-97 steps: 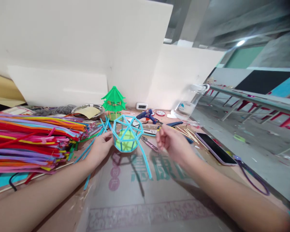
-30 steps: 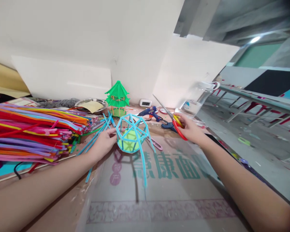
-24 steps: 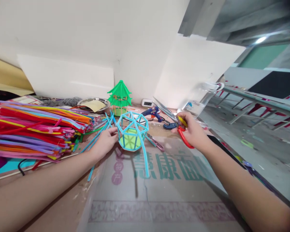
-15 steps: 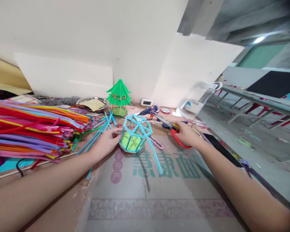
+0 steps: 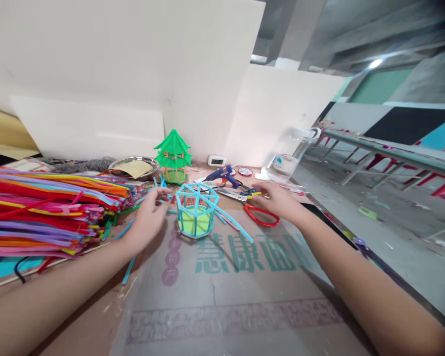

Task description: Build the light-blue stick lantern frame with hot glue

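A small cage-like frame of light-blue pipe cleaners [image 5: 196, 211] with a yellow-green base stands upright on the printed sheet, a long blue strand slanting out at its right. Just left of it, apart from it, my left hand [image 5: 152, 210] hovers with loosely bent fingers, open, in front of loose blue pipe cleaners. My right hand [image 5: 278, 200] is open above red-handled scissors [image 5: 263, 217], which lie on the table. Its fingertips are close to the yellow handles of pliers [image 5: 254, 195]; I cannot tell whether they touch.
Bundled colourful pipe cleaners [image 5: 52, 212] fill the left side. Behind the frame stand a green pagoda model [image 5: 173, 155], a metal dish [image 5: 148, 170], a small digital clock [image 5: 217, 160] and a blue glue gun [image 5: 220, 174]. A clear water jug [image 5: 284, 158] is at back right, a dark phone [image 5: 330, 225] at the right edge.
My left hand has let go of the blue frame and drawn left. My right hand has released the scissors onto the table. The view has shifted slightly right.
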A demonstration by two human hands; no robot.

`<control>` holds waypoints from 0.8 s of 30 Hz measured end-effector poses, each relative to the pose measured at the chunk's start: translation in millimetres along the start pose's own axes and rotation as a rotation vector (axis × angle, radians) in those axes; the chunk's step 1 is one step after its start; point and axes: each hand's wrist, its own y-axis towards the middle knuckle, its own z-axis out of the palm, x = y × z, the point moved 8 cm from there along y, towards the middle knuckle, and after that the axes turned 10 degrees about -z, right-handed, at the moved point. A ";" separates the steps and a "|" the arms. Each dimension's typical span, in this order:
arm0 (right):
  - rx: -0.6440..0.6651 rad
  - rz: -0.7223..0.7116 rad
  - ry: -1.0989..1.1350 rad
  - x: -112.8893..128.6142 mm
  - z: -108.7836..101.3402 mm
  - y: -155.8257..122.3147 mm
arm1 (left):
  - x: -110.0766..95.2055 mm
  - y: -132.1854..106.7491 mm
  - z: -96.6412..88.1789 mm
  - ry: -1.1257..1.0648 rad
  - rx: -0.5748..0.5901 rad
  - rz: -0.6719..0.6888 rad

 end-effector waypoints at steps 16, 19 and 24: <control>-0.037 0.079 0.268 -3.5 51.1 98.6 | -130.6 10.8 37.1 0.512 0.578 0.615; -0.057 0.110 0.297 -8.0 65.0 103.7 | -125.9 7.8 40.9 0.500 0.589 0.672; -0.026 0.167 0.321 -19.5 80.6 104.8 | -125.6 0.1 48.0 0.575 0.540 0.736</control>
